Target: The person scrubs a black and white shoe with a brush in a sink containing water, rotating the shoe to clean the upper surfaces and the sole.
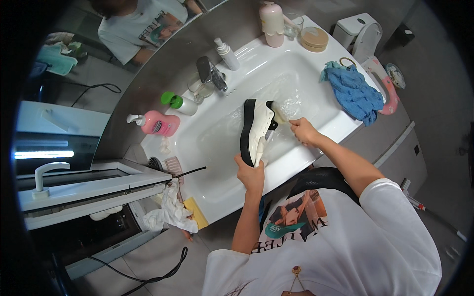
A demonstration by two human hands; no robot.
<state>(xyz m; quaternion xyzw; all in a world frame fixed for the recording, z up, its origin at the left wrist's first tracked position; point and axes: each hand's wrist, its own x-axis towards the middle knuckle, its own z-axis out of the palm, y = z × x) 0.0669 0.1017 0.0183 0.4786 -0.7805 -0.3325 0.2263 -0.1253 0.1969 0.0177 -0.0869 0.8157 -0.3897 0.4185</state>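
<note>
A white sneaker with a thick black sole [258, 124] lies on its side in the air above a white washbasin [285, 157]. My left hand [251, 174] grips it at its lower end, with the sole facing left. My right hand [304, 132] is closed around the end of a pale, yellowish tool, perhaps a brush [280, 115], whose far part lies close to the shoe's opening and is blurred. Shallow, rippling water [290, 96] shows in the basin behind the shoe. The dark faucet [212, 74] stands on the rim beyond it.
Pump bottles, one pink [162, 123] and one green-topped [181, 104], stand left on the rim. A blue cloth [353, 90] hangs over the right edge, near a round tan container [314, 39]. A yellow sponge or cloth [195, 213] and an open window frame [111, 188] are at the left.
</note>
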